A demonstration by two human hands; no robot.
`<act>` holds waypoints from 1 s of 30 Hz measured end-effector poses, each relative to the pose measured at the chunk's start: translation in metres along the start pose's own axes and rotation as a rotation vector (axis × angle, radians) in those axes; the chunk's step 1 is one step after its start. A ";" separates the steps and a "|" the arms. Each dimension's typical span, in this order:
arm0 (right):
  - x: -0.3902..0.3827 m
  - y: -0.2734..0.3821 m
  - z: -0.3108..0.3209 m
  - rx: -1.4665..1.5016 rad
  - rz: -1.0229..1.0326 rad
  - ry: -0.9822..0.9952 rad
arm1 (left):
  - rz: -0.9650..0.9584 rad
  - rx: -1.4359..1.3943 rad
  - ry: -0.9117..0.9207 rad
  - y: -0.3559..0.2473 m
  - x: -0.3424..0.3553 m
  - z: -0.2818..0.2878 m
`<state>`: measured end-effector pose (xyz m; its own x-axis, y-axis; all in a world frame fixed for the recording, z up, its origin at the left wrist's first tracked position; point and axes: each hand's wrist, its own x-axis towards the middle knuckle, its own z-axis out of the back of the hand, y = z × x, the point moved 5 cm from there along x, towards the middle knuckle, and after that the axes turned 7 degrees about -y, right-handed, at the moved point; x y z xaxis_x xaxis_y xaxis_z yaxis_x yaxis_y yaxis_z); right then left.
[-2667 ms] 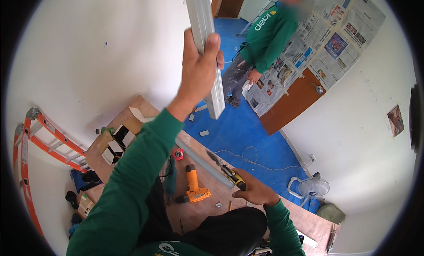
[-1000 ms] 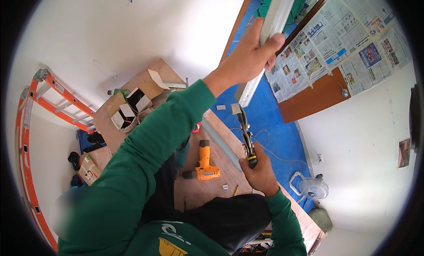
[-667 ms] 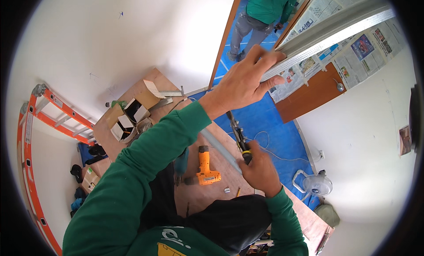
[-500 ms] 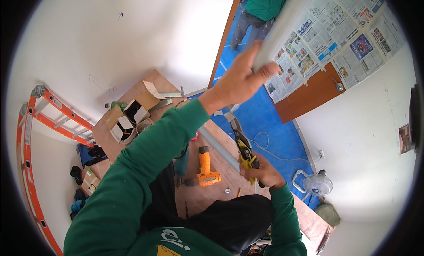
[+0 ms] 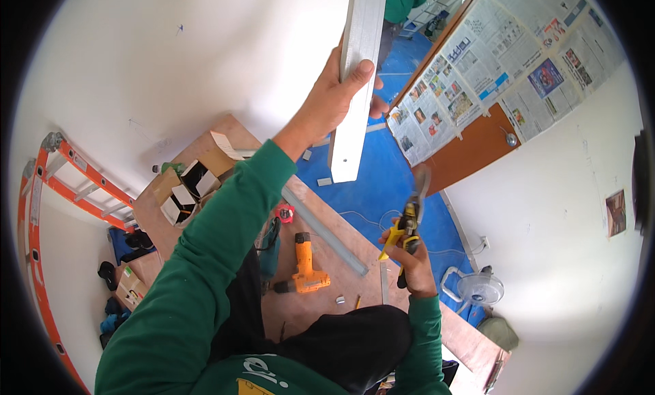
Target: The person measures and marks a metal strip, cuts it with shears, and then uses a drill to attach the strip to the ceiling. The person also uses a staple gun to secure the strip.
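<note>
Upright in my left hand [image 5: 341, 95] is a long pale metal profile [image 5: 358, 136], gripped with the thumb across its face; a small hole shows near its lower end. My right hand [image 5: 413, 265] is closed on yellow-and-black metal snips [image 5: 409, 224], their blades pointing up, below and right of the profile's end. Under my hands on the plywood surface [image 5: 464, 337] lie a grey metal strip [image 5: 321, 231], an orange cordless drill [image 5: 303, 275], a teal power tool [image 5: 271, 255], a red tape measure [image 5: 285, 213], a small metal piece [image 5: 340, 299] and a pencil [image 5: 357, 302].
An orange ladder [image 5: 78, 173] stands left, cardboard pieces [image 5: 218, 149] on the plywood. A co-worker in green [image 5: 404, 3] is at the doorway, beside a newspaper-covered door [image 5: 491, 61]. A blue floor covering [image 5: 361, 197], white cable [image 5: 365, 217] and fan [image 5: 477, 286] lie beyond.
The metal profile has swung upright and left, its end clear of the snips. My right hand has shifted right with the snips, whose yellow handle now stands apart.
</note>
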<state>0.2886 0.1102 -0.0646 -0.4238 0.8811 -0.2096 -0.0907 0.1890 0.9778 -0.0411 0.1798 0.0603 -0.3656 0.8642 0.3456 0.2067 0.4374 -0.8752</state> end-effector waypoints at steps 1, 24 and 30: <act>-0.001 -0.004 0.003 -0.127 0.006 -0.005 | 0.022 0.010 0.015 0.000 0.001 0.000; -0.023 0.011 -0.055 -0.749 0.218 0.453 | 0.632 -0.504 0.540 0.065 -0.058 -0.034; -0.022 0.014 -0.061 -0.754 0.237 0.457 | 0.698 -0.555 0.542 0.071 -0.064 -0.039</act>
<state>0.2419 0.0674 -0.0466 -0.8075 0.5730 -0.1401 -0.4529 -0.4500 0.7697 0.0324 0.1652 -0.0111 0.4235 0.9046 0.0482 0.6534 -0.2682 -0.7079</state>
